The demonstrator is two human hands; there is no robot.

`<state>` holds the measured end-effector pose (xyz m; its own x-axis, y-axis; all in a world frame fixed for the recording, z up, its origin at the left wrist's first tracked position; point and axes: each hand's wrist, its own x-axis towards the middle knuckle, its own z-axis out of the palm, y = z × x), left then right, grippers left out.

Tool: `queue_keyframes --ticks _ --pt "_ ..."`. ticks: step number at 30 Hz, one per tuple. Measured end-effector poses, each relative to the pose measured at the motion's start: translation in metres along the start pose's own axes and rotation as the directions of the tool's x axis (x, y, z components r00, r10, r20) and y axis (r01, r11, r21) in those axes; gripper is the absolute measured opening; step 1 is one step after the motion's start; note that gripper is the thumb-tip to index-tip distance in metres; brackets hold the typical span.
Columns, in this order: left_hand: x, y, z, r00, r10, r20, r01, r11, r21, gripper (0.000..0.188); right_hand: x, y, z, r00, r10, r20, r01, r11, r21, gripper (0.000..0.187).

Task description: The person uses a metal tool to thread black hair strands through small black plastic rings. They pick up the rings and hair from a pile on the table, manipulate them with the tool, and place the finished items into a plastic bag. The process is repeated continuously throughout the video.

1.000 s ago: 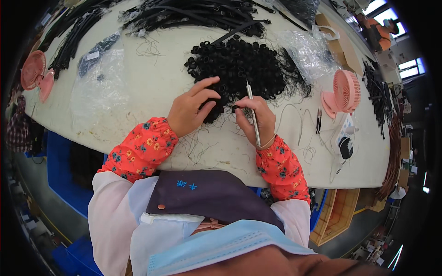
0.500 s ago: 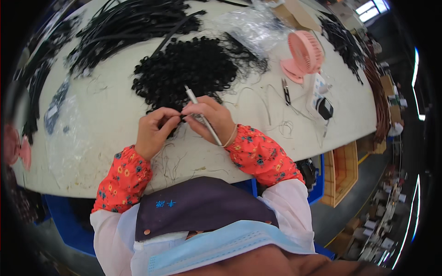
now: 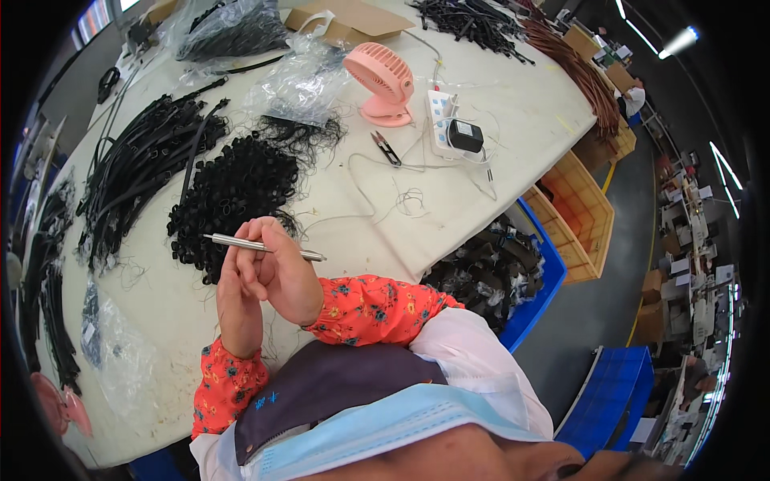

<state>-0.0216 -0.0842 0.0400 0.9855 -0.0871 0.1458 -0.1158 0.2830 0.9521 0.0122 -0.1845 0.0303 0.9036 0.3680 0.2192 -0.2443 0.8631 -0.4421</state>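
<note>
In my right hand is a slim silver pen-shaped tool, held across the fingers with its narrow tip pointing left. My left hand is raised against the right one, its fingers pressed together and partly covered by the right fingers. Whatever may sit between those left fingertips is too small or hidden to make out. Both hands are over the table's near part, just in front of a heap of small black loops. Long black straps lie in a bundle to the left of the heap.
A pink clip fan, black-handled thread snips and a white power strip with a black adapter stand beyond the heap. Clear plastic bags and an opened carton lie farther back. A blue bin stands beside the table's right edge.
The view has swung toward the right, so the table things appear farther left. My hands have lifted from the heap's edge, and the pen-shaped tool has turned from steep to nearly level.
</note>
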Motion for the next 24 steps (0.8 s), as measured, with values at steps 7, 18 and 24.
queue_keyframes --ticks 7,18,24 --pt "-0.001 0.0 -0.003 0.984 -0.105 -0.146 0.089 0.99 -0.114 0.036 -0.031 0.002 -0.008 0.958 0.287 0.0 -0.287 0.958 -0.011 0.028" --pt "-0.018 -0.013 0.004 0.978 0.205 -0.029 -0.184 0.923 0.338 0.014 -0.077 -0.071 -0.019 0.984 0.101 0.148 0.129 0.179 -0.975 0.021" --pt "-0.023 -0.029 0.004 0.989 0.091 0.12 -0.125 0.942 0.312 0.018 -0.086 -0.066 -0.035 0.96 0.273 0.069 0.008 0.222 -0.975 0.021"
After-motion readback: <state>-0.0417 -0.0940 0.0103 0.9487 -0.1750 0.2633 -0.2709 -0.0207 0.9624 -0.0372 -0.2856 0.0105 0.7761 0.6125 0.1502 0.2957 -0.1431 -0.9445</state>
